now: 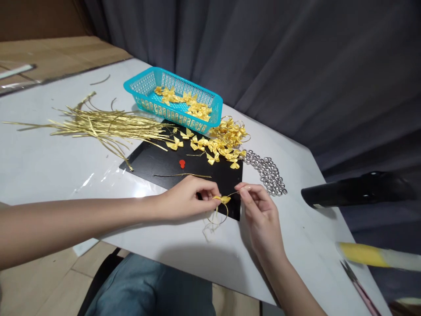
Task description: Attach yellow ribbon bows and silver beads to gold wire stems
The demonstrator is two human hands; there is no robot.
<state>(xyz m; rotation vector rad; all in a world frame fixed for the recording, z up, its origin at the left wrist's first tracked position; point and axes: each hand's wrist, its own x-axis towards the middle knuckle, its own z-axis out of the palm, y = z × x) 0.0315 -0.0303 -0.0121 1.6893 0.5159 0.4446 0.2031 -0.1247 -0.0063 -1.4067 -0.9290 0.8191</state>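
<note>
My left hand [197, 197] pinches a yellow ribbon bow [223, 199] over the near edge of a black mat [151, 158]. A gold cord loop [226, 215] hangs below the bow, with thin loose threads trailing under it. My right hand [259, 210] is closed on the end of a thin gold strand that runs from the bow. A cut gold cord [182, 175] and a red pin-like piece [182, 163] lie on the mat beyond my left hand. Several yellow bows [213, 149] are scattered at the mat's far side.
A turquoise basket [131, 90] with yellow bows stands at the back. Gold cords [108, 125] lie at left, finished looped bows [230, 131] beside the basket. Silver bells [268, 173] spread at right, near a black cylinder [355, 191], a yellow-and-white tool [368, 254] and tweezers [357, 285].
</note>
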